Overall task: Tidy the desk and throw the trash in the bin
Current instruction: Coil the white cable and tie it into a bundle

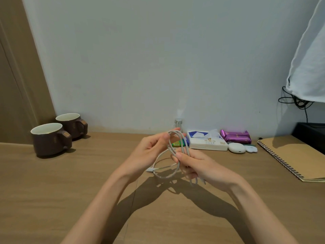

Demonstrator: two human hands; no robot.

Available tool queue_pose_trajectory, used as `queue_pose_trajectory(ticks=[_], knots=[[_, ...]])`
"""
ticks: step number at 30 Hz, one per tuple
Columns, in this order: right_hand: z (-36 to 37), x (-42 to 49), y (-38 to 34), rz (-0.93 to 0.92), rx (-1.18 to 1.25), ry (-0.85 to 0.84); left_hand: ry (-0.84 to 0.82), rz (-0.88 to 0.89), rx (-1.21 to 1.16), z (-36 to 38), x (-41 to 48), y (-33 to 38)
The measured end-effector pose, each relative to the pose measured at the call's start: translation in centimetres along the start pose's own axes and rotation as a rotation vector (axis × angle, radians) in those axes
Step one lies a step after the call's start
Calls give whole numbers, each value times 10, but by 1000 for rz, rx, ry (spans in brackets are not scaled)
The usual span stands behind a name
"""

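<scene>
Head view: a white cable is held in loose loops just above the middle of the table, between both hands. The left hand has a light grip, thumb and fingertips pinching the top of the loops. The right hand has a closed grip, fingers curled round the lower part of the bundle, and a short tail hangs out below it. One connector end dangles free to the left, close to the table top.

The cable looks light, thin and limp, with some spring, so the loops will likely open if either grip loosens. It is best taken across all the strands at once, near the middle of the coil, not by the plug ends.

Along the far edge lie a tissue pack and a purple packet, two brown mugs stand at the far left corner, and a spiral notebook lies by the right edge
</scene>
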State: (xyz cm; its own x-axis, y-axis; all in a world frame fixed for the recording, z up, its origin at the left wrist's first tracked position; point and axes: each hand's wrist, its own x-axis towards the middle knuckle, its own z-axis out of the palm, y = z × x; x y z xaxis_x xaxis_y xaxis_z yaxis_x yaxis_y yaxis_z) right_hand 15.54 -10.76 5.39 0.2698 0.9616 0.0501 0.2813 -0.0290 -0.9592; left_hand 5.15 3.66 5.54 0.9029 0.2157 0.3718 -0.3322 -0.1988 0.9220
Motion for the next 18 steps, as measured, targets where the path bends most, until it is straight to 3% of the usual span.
queue_pose_trajectory(ticks=[3,8,18], knots=[[0,-4,-5,20,95,-96,-114,-16,-103,2,-3,4],[5,-2,-5,43,196,-220,-91,-56,-170,2,-3,5],[14,1,-2,-94,-250,52,197,14,-304,10,4,-3]])
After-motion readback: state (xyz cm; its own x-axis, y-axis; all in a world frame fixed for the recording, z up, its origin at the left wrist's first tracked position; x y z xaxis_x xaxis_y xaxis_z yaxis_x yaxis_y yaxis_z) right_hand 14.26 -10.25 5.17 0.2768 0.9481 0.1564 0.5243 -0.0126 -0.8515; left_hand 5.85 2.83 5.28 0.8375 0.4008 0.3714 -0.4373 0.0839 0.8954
